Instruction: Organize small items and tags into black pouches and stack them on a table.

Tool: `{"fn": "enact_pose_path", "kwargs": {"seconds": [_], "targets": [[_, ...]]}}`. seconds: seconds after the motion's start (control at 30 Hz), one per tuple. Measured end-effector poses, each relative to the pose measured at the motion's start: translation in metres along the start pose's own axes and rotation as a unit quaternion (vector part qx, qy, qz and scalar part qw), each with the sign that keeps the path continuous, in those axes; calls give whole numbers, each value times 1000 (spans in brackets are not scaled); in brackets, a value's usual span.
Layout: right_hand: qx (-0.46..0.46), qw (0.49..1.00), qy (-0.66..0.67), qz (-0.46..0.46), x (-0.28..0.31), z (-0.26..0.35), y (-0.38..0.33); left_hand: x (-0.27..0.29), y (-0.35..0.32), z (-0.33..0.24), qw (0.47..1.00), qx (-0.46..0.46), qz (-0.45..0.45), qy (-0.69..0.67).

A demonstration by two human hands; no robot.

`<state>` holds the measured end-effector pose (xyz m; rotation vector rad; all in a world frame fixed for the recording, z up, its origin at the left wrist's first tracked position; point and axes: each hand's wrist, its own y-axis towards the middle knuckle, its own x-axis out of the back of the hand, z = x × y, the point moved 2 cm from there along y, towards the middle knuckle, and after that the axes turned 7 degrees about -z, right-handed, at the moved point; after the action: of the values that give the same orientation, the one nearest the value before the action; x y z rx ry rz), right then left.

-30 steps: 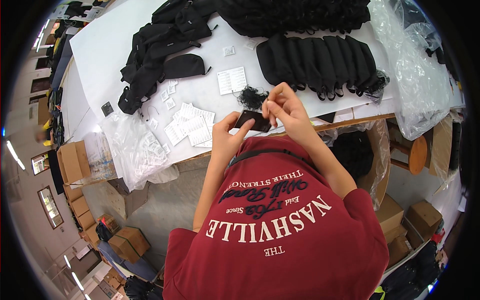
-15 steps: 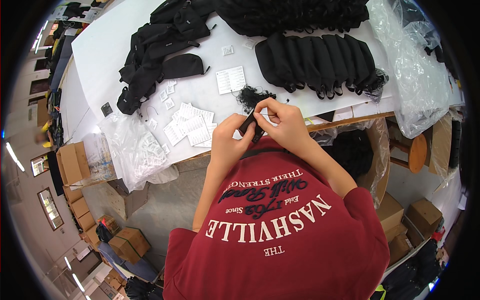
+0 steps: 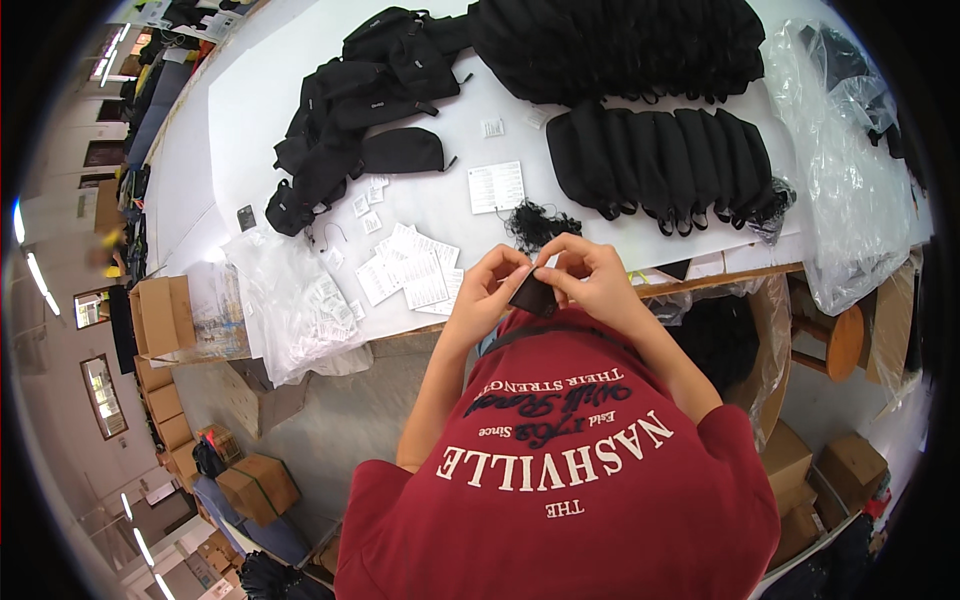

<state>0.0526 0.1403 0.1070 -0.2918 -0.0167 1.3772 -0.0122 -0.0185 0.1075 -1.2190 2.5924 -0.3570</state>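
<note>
Both hands are closed on a small black hang tag (image 3: pixel 534 297) at the table's near edge. My left hand (image 3: pixel 488 284) pinches the tag's upper left side between thumb and fingers. At its upper right corner, my right hand (image 3: pixel 598 278) is pinched, fingertips close to the left ones; any cord between them is too fine to make out. Just beyond the hands lies a tangle of black cords (image 3: pixel 540 226). A printed white card (image 3: pixel 496 187) rests behind that tangle, and several more printed white cards (image 3: pixel 425 275) are spread to the left.
Rows of black fabric pouches (image 3: pixel 660 165) stand at the far right, with a loose heap of black pouches (image 3: pixel 340 105) at the far left. Small white packets (image 3: pixel 372 222) lie nearby. A clear plastic bag (image 3: pixel 285 300) hangs over the left front edge; plastic sheeting (image 3: pixel 850 180) covers the right.
The tag has turned to show more of its flat face. My right hand, earlier drawing a thin cord from the tag, is now lower, fingertips meeting the left at its top edge. The view has shifted.
</note>
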Motion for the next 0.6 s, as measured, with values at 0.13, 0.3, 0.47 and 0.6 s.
{"fn": "enact_pose_path", "kwargs": {"seconds": [0.13, 0.3, 0.47, 0.6], "targets": [[-36, 997, 52, 44, 0, -6, 6, 4, 4, 2, 999, -43, 0, -3], [-74, 985, 138, 68, -2, -18, 18, 5, 13, 0, 999, -39, -19, -4], [-93, 987, 93, 94, -11, -16, 26, 28, 27, -2, 992, -53, -108, -25], [-129, 981, 112, 96, -24, -18, 32, 61, 37, 5, 985, -63, -159, -17]]}}
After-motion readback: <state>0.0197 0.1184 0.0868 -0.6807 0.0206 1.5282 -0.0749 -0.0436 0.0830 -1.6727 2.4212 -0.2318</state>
